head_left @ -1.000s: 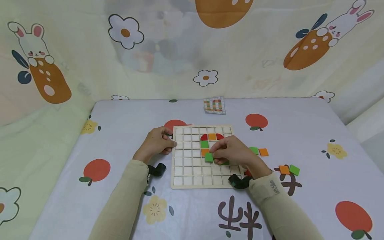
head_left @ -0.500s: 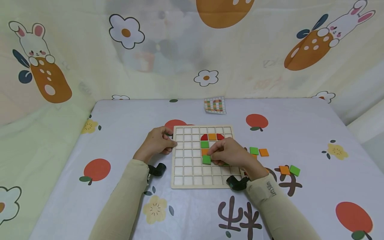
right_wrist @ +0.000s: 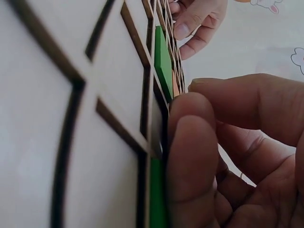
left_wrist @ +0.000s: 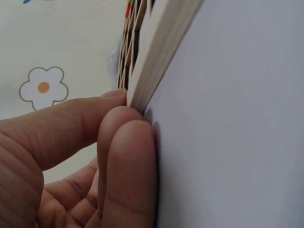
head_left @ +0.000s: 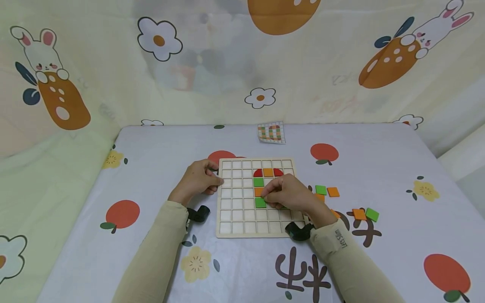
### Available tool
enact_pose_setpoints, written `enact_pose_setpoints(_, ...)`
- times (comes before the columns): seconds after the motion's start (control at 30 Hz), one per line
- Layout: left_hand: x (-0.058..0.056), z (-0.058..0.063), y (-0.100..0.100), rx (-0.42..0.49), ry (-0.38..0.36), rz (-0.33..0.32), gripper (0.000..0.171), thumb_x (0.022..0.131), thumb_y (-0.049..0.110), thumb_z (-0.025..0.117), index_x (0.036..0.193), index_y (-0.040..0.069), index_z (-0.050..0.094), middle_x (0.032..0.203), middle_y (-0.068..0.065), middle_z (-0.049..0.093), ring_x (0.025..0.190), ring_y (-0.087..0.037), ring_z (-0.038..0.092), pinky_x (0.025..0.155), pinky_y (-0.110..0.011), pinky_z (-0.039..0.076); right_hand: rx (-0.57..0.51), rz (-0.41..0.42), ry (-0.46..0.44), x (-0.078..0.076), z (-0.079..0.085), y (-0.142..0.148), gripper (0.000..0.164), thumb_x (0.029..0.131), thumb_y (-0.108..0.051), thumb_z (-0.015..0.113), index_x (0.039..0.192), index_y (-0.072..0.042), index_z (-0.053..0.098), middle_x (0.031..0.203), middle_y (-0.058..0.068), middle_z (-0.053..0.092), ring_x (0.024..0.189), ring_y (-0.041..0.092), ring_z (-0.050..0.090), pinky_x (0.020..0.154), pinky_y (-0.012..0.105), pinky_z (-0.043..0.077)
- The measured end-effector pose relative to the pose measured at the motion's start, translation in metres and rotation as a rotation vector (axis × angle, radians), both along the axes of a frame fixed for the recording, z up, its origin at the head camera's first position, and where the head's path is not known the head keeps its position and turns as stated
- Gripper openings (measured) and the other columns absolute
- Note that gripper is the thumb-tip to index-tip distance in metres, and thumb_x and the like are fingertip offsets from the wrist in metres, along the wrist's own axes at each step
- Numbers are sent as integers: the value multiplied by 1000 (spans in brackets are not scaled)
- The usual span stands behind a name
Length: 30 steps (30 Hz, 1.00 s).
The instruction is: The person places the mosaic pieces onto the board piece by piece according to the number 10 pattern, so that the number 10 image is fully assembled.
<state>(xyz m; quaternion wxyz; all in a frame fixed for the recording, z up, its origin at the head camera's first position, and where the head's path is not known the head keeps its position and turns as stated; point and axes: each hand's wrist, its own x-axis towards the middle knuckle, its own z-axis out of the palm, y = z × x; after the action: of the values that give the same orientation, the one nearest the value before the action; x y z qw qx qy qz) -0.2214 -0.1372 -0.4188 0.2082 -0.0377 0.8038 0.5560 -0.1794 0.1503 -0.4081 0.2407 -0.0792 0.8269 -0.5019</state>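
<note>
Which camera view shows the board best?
The head view: nearly the whole board appears, though the right hand covers part. The left wrist view shows mainly its edge, slanted; the right wrist view shows some cells close up.

Dark printed lettering (head_left: pixel 341 238) runs along the cuff of the right sleeve (head_left: pixel 326 243), toward four o'clock in the head view; it is too small and slanted to read for certain. Brown strokes (head_left: pixel 293 267) shaped rather like written characters stand on the counter (head_left: pixel 163 168) at five o'clock, with another brown mark (head_left: pixel 366 234) at four, and they cannot be read. Faint marks at two o'clock on the curtain (head_left: pixel 212 107) are also illegible.
</note>
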Motion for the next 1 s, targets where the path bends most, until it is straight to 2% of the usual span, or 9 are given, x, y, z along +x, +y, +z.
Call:
enact_pose_setpoints(0.33, 1, 3, 2, -16, -1, -3, 46, 89, 4, 82, 129, 2, 58, 91, -11, 63, 64, -16, 66, 61, -26, 61, -15, -1, 8, 0, 5, 5, 11, 94, -3, 68, 101, 1, 76, 74, 8, 64, 68, 20, 57, 62, 28, 52)
enact_pose_setpoints(0.53, 0, 2, 2, -19, 0, 1, 46, 89, 5, 83, 128, 2, 59, 93, -11, 64, 65, -17, 67, 62, -27, 61, -36, -83, 48, 2, 16, 29, 16, 98, -11, 72, 106, 3, 74, 84, 12, 69, 71, 22, 61, 64, 28, 57)
enact_pose_setpoints(0.8, 1, 3, 2, -25, -9, 5, 46, 88, 4, 83, 127, 2, 58, 92, -11, 63, 65, -17, 66, 62, -27, 61, 70, -214, 44, 10, 19, 79, 27, 100, -21, 71, 115, 2, 72, 88, 13, 65, 81, 25, 59, 67, 29, 57)
enact_pose_setpoints(1.0, 1, 3, 3, -32, -16, 5, 46, 89, 5, 82, 128, 2, 58, 92, -11, 62, 65, -17, 66, 62, -27, 61, 205, -281, 22, 22, 12, 110, 32, 98, -28, 74, 113, 0, 73, 92, 9, 71, 81, 24, 63, 68, 30, 59)
